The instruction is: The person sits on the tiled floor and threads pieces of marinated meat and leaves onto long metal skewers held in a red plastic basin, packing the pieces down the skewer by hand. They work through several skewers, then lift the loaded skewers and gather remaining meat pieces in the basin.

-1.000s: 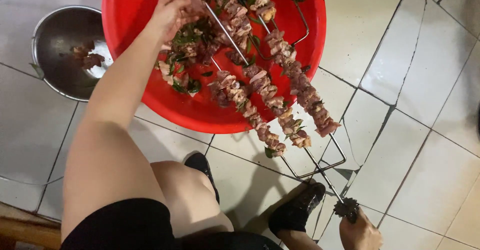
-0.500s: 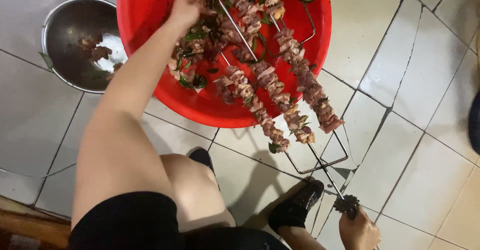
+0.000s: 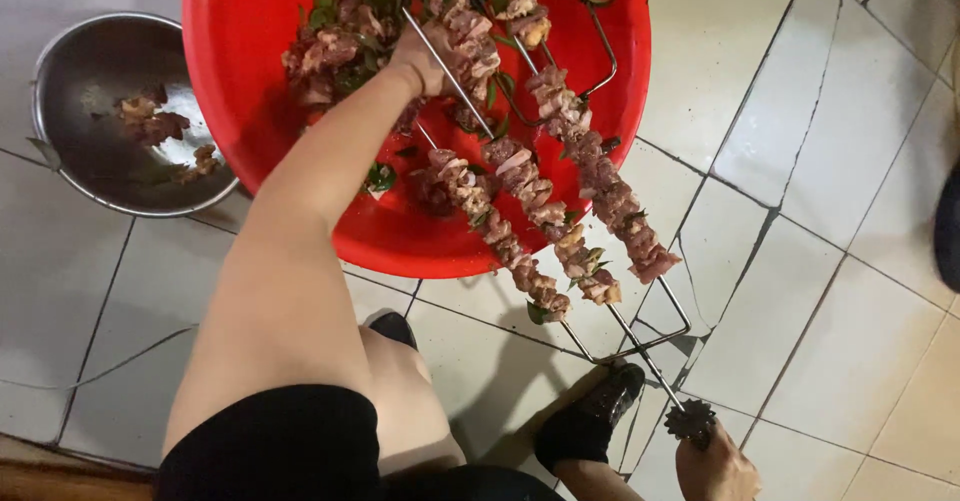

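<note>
- Reaching across the red basin, the left hand is lying among the marinated meat pieces at the far side; its fingers are buried in meat and hidden behind a skewer, so I cannot tell whether they are spread or pinching a piece.
- Gripping low at the frame's bottom edge, the right hand is closing its fingers around the dark ridged handle of the metal skewer rack, holding it slanted up over the basin.
- Hanging on the rack's prongs are three loaded rows of skewered meat, their lower ends reaching out past the basin rim and over the tiled floor.
- Sitting just beside the basin on the left is a steel bowl holding a few scraps.
- Standing below the rack are the person's black shoes.
- Risking a spill, I judge: the overhanging pieces could be slipping off onto the tiles if the right hand tilts the rack further, since nothing is catching them there.
- Working so near the bare prongs, the left hand could be pricked if the rack swings while it is rummaging.
</note>
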